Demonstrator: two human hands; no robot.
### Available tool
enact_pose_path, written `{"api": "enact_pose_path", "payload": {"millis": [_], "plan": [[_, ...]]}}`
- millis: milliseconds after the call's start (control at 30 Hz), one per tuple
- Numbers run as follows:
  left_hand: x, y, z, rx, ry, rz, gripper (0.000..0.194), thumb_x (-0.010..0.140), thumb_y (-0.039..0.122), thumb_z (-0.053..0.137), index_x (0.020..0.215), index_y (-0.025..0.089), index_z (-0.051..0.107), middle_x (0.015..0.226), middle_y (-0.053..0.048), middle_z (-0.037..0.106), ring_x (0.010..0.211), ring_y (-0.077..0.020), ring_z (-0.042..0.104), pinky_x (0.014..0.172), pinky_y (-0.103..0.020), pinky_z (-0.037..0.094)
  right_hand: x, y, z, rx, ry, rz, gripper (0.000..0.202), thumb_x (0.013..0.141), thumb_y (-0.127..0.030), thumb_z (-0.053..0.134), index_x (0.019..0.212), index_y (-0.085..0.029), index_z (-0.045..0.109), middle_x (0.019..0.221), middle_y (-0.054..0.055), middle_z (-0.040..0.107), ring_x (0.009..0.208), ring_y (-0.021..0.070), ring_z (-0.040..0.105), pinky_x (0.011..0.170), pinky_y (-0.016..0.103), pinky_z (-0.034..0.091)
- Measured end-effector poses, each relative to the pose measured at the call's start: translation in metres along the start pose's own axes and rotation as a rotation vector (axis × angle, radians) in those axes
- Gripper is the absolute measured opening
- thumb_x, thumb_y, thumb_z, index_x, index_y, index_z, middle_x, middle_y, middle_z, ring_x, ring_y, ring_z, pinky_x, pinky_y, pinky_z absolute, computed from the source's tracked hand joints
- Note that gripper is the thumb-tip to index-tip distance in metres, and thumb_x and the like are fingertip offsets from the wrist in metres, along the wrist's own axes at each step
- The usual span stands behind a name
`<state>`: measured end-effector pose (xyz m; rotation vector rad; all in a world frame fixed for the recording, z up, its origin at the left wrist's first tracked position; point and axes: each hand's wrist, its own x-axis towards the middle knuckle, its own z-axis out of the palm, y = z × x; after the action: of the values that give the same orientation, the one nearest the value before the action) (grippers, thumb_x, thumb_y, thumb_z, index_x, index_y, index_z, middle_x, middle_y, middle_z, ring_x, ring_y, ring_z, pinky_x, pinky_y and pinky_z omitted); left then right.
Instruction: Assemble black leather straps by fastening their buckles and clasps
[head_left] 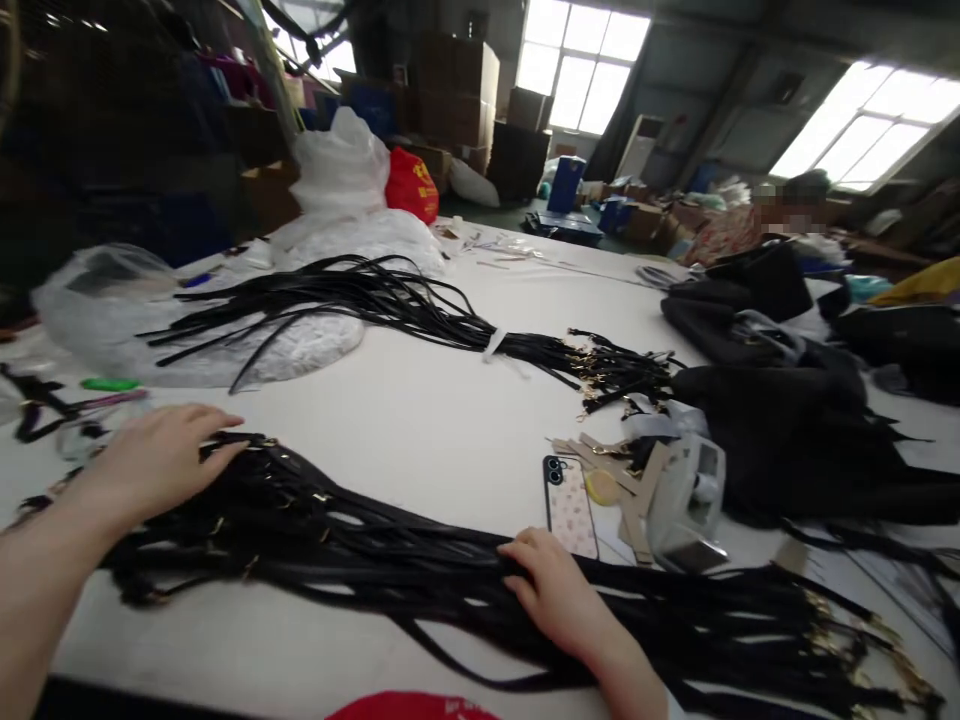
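Both my hands lie flat on the near strap bundle (360, 545), a long heap of black straps running from lower left to lower right of the frame across the white table (420, 420).

My left hand (161, 460), at left of frame, rests palm down on the bundle's left end, fingers spread and released, fingertips touching the straps where small gold buckles show. Nothing is clasped in it.

My right hand (559, 590), low and right of centre, presses palm down on the bundle's middle, fingers loosely extended over the straps, not clenched. The straps pass under this hand and fan out toward the lower right corner, ending in gold clips.

Just above my right hand, touching the bundle's edge, lies a phone (570, 505), back up. Beside it to the right: tan strips (637, 490) and a grey tape dispenser (686, 500).

Mid-frame, well apart from my hands, a second strap bundle (420, 305) is tied with a white band. Black fabric (795, 430) is heaped at right. Clear plastic bags (105, 300) sit at upper left, a red bag (411, 185) behind them.
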<state>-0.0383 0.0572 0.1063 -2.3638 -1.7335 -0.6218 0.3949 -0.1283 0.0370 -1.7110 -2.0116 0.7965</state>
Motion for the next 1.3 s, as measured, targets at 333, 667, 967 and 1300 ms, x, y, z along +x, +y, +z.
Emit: {"api": "enact_pose_path", "payload": {"millis": [333,667,967,1300], "plan": [[-0.063,0.148,0.118,-0.296,-0.244,0.252,0.043,0.091,0.044,0.048,0.126,0.024,0.063,0.137,-0.009,0.057,0.124,-0.0275,0.056,0.107,-0.044,0.044,0.033,-0.016,-0.072,-0.114,0.081,-0.033,0.022,0.089,-0.026,0.061,0.109,-0.023,0.065,0.112,0.007,0.065,0.106,0.0216,0.060,0.095,0.036,0.047],[-0.067,0.141,0.125,-0.248,-0.125,0.292,0.038,0.088,0.041,0.055,0.123,0.029,0.065,0.136,-0.004,0.059,0.117,-0.0276,0.061,0.097,-0.042,0.055,0.205,0.094,-0.126,-0.634,0.232,0.350,0.029,0.095,-0.027,0.056,0.122,-0.014,0.058,0.126,0.012,0.059,0.111,0.0235,0.059,0.096,0.043,0.048],[-0.071,0.137,0.132,-0.241,-0.042,0.278,0.036,0.087,0.038,0.058,0.122,0.033,0.065,0.133,0.000,0.061,0.113,-0.0249,0.064,0.095,-0.035,0.057,0.217,0.088,-0.120,-0.768,0.069,0.371,0.029,0.094,-0.031,0.059,0.115,-0.012,0.061,0.117,0.011,0.063,0.103,0.0225,0.063,0.089,0.042,0.052],[-0.055,0.230,0.049,-0.675,-0.356,0.585,0.046,0.095,0.027,0.042,0.140,0.022,0.046,0.138,-0.008,0.056,0.124,-0.0227,0.054,0.109,-0.038,0.042,0.003,-0.051,-0.068,-0.230,-0.648,-0.234,0.031,0.097,-0.039,0.046,0.087,-0.021,0.069,0.083,0.004,0.072,0.073,0.0147,0.062,0.067,0.022,0.041]]}}
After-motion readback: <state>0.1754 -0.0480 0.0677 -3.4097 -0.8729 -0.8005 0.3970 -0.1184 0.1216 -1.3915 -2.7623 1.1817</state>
